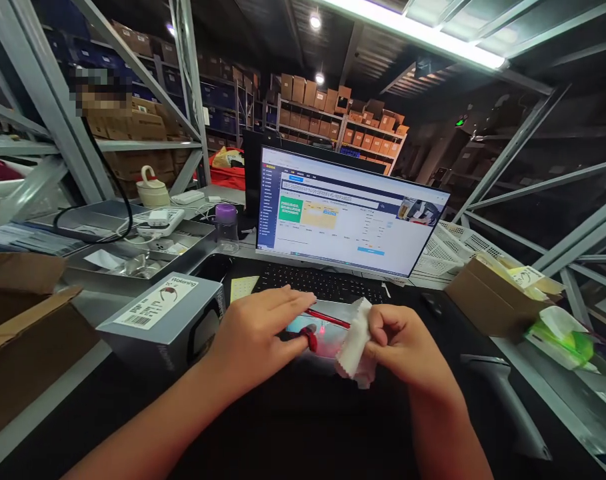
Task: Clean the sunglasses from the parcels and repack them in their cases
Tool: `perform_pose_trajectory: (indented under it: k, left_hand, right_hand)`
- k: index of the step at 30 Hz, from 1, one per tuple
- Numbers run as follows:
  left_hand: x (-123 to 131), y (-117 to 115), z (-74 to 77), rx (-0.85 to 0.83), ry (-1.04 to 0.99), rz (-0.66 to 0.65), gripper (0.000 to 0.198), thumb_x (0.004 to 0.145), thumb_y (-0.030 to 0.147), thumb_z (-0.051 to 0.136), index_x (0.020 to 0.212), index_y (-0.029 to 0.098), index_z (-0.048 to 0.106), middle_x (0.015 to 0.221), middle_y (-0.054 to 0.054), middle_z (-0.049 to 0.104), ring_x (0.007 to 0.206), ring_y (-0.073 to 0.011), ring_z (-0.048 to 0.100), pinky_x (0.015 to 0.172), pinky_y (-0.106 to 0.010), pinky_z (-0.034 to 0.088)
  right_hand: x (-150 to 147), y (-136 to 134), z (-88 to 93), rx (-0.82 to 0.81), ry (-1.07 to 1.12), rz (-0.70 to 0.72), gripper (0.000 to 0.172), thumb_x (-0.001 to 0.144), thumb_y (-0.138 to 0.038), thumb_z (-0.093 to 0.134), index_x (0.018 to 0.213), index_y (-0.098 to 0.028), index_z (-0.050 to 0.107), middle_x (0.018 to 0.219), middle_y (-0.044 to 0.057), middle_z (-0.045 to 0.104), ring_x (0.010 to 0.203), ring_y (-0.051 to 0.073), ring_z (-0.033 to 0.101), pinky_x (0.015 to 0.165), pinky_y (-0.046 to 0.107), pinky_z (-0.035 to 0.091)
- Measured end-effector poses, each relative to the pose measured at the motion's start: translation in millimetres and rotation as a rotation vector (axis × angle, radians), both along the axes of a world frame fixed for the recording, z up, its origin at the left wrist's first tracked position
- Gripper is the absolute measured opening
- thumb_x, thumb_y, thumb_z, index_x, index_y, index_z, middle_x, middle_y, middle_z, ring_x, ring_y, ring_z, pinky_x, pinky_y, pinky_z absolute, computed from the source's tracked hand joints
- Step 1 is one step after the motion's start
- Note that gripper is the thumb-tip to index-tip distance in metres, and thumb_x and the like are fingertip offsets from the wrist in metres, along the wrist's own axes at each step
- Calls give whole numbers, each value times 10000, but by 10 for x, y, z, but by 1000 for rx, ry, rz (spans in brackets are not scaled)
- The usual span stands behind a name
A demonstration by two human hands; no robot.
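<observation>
My left hand point(263, 327) grips a thin red-framed item between its thumb and its stretched fingers. A slim red bar point(329, 319) of that item runs toward the right, and a darker red end shows by my thumb. Between my hands, a shiny pale panel point(327, 339) reflects light; whether it belongs to the red item I cannot tell. With thumb and curled fingers, my right hand point(400, 340) pinches a white cloth point(353, 343) with zigzag edges. The cloth touches the right end of the red bar. Both hands are above the black desk, before the keyboard point(323, 283).
A lit monitor point(343, 213) stands behind the keyboard. On the left are a grey box point(167, 320) with a label and an open carton point(27, 347). To the right lie a barcode scanner point(507, 400), a mouse point(431, 305), a tissue pack point(563, 340) and a cardboard box point(487, 293).
</observation>
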State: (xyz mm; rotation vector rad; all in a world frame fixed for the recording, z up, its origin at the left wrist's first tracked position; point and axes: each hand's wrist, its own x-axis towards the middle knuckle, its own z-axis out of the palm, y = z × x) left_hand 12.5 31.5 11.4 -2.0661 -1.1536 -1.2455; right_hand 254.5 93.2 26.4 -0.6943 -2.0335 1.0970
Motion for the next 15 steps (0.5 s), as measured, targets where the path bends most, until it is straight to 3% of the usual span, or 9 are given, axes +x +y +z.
perform_pose_trajectory:
  k: [3,6,10,12,15]
  left_hand:
    - [65,-26,15,84,138,-12,206,865,160,634,1051,91,693,973,-101,784,854,-241,757,855,-424,645]
    - [154,-11,-11,97,232,-29,138,887,107,577,956,73,692,922,-116,776,817,-228,750,883,-446,633]
    - [200,50,-68,80,260,-45,141,903,105,545,857,96,678,907,-121,774,820,-230,750,873,-438,633]
    - [163,56,-57,54,207,-86,124,902,146,574,946,110,683,953,-106,778,843,-228,752,858,-435,638]
    - [91,17,5,-44,105,-148,194,863,174,637,1052,151,676,989,-62,780,861,-207,751,921,-444,617]
  right_hand:
    - [-129,-120,-22,231,-76,-117,299,724,-65,581,609,-214,349,575,-63,458,552,98,407,532,212,285]
    - [-350,-244,-77,461,-159,-173,303,715,-36,569,597,-199,342,550,-71,409,531,87,348,531,218,239]
    - [-447,-225,-101,474,-218,-199,332,751,-57,604,599,-195,344,546,-76,377,517,83,296,512,237,191]
    - [-309,-106,-46,352,-243,-73,334,799,-111,653,621,-200,385,567,-78,419,530,82,329,512,221,220]
    - [-1,105,75,190,-228,286,377,801,-200,734,609,-200,410,563,-88,426,524,74,345,510,200,261]
